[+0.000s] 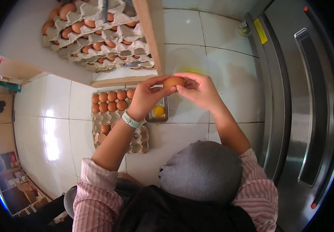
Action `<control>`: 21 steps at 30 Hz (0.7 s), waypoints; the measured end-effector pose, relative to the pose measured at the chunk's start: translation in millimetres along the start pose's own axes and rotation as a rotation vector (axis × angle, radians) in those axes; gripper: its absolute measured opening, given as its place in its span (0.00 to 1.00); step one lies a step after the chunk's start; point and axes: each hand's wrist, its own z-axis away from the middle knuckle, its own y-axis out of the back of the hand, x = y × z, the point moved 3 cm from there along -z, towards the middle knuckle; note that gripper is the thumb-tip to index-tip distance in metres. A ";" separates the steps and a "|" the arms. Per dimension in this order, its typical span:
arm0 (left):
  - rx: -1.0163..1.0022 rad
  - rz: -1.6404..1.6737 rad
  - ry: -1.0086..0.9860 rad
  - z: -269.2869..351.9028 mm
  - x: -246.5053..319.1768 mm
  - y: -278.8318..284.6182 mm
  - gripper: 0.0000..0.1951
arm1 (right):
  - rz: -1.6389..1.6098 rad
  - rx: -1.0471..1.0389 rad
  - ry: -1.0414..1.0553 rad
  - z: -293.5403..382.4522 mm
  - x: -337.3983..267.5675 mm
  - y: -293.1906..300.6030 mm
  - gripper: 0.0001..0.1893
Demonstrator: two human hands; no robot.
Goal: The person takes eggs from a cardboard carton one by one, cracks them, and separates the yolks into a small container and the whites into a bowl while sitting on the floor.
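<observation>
Between the fingertips of both hands is a brown egg (173, 82). My left hand (152, 94) grips it from the left, with a pale watch on the wrist; my right hand (197, 88) grips it from the right. Behind the right hand a clear bowl (213, 72) holds yellow liquid, partly hidden. Below the left hand a metal tray (157, 119) holds an egg yolk (159, 110). To its left a cardboard egg tray (97, 118) carries two rows of brown eggs (112, 96) at its far side, with a single egg (105, 128) and broken eggshell (100, 137) nearer me.
Stacked cardboard trays of brown eggs (98, 45) stand in a wood-edged compartment (152, 37) at the upper left. A stainless steel appliance door (291, 116) with a long handle rises on the right. White tiles (181, 136) cover the floor. My gray-clad knee (201, 171) is below my right hand.
</observation>
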 end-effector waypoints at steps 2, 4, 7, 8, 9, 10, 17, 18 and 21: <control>-0.009 -0.048 0.024 -9.1 -0.1 -8.2 0.24 | 0.005 0.022 -0.039 2.4 0.6 12.0 0.21; -0.029 -0.130 0.050 -18.6 0.0 -13.1 0.25 | 0.071 0.066 -0.008 3.0 -4.6 19.6 0.22; -0.051 -0.254 0.063 -31.1 4.1 -24.0 0.25 | 0.194 0.161 0.055 3.2 -3.0 31.0 0.21; -0.064 -0.277 0.061 -35.0 4.2 -27.0 0.24 | 0.238 0.196 0.082 3.2 -3.1 34.2 0.21; -0.076 -0.299 0.059 -38.8 4.3 -29.9 0.24 | 0.257 0.209 0.089 3.1 -2.6 36.7 0.21; -0.087 -0.322 0.057 -41.8 4.3 -32.6 0.23 | 0.275 0.222 0.095 2.9 -2.1 38.9 0.21; -0.085 -0.393 -0.006 -53.4 -2.3 -39.2 0.21 | 0.348 0.235 0.111 0.5 3.0 47.2 0.18; -0.077 -0.402 0.002 -54.0 -2.3 -40.5 0.21 | 0.332 0.231 0.116 -0.3 5.1 48.1 0.18; -0.015 -0.420 -0.036 -56.4 -6.3 -42.6 0.21 | 0.295 0.225 0.122 -1.9 9.1 47.8 0.16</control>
